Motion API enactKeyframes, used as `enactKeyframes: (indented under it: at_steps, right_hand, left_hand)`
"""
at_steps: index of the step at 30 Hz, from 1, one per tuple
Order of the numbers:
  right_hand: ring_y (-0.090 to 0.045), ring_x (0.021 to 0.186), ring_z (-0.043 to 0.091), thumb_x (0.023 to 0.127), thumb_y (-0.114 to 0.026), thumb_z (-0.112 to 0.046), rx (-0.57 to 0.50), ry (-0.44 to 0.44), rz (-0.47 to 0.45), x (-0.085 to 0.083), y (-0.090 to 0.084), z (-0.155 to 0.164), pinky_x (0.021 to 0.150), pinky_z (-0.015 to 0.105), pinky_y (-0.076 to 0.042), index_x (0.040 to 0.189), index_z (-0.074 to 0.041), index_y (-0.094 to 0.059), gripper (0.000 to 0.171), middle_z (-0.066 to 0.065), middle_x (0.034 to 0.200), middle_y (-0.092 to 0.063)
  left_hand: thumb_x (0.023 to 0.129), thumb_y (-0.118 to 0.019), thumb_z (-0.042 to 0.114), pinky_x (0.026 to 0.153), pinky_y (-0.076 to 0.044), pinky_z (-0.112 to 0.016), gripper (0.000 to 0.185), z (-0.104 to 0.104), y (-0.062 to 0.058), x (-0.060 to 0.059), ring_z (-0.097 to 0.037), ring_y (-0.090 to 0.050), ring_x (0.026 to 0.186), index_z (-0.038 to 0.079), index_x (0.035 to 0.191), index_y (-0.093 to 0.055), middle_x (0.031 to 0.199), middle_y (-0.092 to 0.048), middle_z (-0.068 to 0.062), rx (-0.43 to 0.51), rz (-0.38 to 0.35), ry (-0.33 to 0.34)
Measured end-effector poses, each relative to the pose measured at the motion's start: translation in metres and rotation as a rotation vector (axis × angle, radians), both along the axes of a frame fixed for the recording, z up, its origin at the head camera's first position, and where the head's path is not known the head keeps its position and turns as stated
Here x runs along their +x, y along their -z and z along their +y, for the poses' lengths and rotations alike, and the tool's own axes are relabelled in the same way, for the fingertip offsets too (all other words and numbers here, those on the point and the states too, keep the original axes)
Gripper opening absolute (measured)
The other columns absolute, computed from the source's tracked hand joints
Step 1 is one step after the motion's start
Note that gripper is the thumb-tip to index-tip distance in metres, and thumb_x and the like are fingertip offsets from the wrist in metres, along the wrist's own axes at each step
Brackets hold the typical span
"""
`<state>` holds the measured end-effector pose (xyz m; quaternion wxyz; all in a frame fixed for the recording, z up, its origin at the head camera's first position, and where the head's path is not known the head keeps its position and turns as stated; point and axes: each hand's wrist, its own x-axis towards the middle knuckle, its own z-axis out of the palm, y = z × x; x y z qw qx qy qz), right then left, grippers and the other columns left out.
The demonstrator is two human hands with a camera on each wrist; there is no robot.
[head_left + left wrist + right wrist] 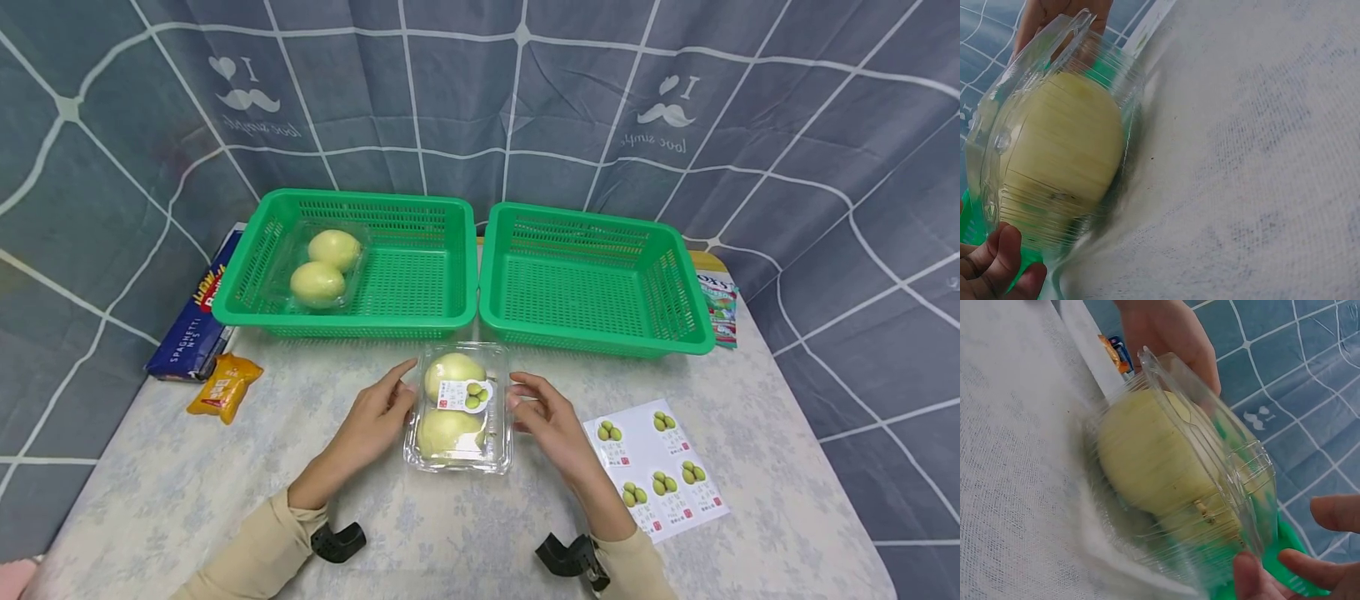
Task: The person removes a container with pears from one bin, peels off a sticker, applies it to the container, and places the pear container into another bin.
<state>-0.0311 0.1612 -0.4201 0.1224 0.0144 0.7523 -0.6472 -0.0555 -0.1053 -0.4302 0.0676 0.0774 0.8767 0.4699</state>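
A clear plastic clamshell box (497, 446) with two pale yellow fruits (450, 434) inside is on the table in front of me. A label (452, 395) with a picture of green fruits is on its lid. My left hand (380, 418) is at the box's left side, its fingertips by the upper corner. On the right side, my right hand (546, 417) has its fingers spread and loosely bent. A fingertip (1247, 572) touches or nearly touches the box wall in the right wrist view. Neither hand wraps round the box.
A left green basket (345, 323) holds another clear box with two yellow fruits (318, 283). Beside it stands a right green basket (592, 337). A label sheet (645, 433) lies at right. Around the baskets are a spaghetti box (191, 333), an orange packet (227, 387) and a colourful packet (722, 312).
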Motion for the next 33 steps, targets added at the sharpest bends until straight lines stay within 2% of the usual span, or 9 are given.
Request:
enactKeyframes:
  at_steps: [7,13,18,22,27,33]
  right_hand:
    - [-0.061,0.105,0.015,0.103,-0.058,-0.021,-0.008,-0.002,-0.006,0.003,-0.007,0.002,0.082,0.03,-0.058,0.145,-0.011,-0.049,0.044,0.019,0.136,-0.055]
    - [-0.061,0.102,0.009,0.103,-0.055,-0.011,-0.053,0.004,-0.021,0.007,-0.014,0.006,0.081,0.028,-0.058,0.145,-0.009,-0.048,0.043,0.02,0.138,-0.052]
    - [-0.062,0.102,0.007,0.101,-0.053,-0.007,-0.084,-0.003,-0.003,0.01,-0.019,0.011,0.081,0.028,-0.058,0.145,-0.008,-0.047,0.044,0.021,0.139,-0.051]
    - [-0.063,0.102,0.006,0.101,-0.052,-0.006,-0.112,-0.008,0.01,0.012,-0.021,0.015,0.08,0.027,-0.058,0.146,-0.008,-0.047,0.045,0.017,0.138,-0.052]
    - [-0.062,0.101,0.005,0.101,-0.054,-0.006,-0.15,-0.01,0.011,0.013,-0.023,0.019,0.081,0.028,-0.058,0.146,-0.008,-0.045,0.047,0.012,0.137,-0.052]
    - [-0.061,0.103,0.007,0.099,-0.056,-0.003,-0.177,-0.026,0.022,0.015,-0.024,0.02,0.08,0.028,-0.058,0.148,-0.01,-0.044,0.051,0.009,0.138,-0.05]
  left_hand:
    - [0.104,-0.044,0.014,0.063,-0.043,-0.024,0.049,0.001,-0.003,0.002,-0.009,-0.051,0.067,0.008,0.152,-0.042,0.084,-0.06,-0.004,0.026,-0.028,0.02]
    - [0.104,-0.044,0.012,0.061,-0.043,-0.024,0.049,0.002,-0.008,0.003,-0.011,-0.053,0.068,0.009,0.153,-0.041,0.084,-0.059,-0.005,0.068,-0.037,0.037]
    - [0.103,-0.043,0.005,0.07,-0.051,-0.028,0.05,0.001,-0.013,0.005,-0.015,-0.058,0.077,0.005,0.153,-0.04,0.089,-0.061,-0.01,0.17,-0.085,0.051]
    - [0.101,-0.041,0.0,0.076,-0.055,-0.029,0.052,0.0,-0.017,0.005,-0.011,-0.059,0.079,0.002,0.153,-0.038,0.089,-0.06,-0.012,0.277,-0.113,0.073]
    - [0.097,-0.045,-0.004,0.076,-0.053,-0.023,0.056,-0.001,-0.02,0.006,-0.004,-0.056,0.077,-0.001,0.153,-0.036,0.087,-0.058,-0.007,0.369,-0.121,0.093]
    - [0.097,-0.047,-0.004,0.077,-0.054,-0.024,0.059,-0.002,-0.022,0.006,-0.004,-0.057,0.078,0.001,0.154,-0.034,0.089,-0.058,0.0,0.418,-0.167,0.089]
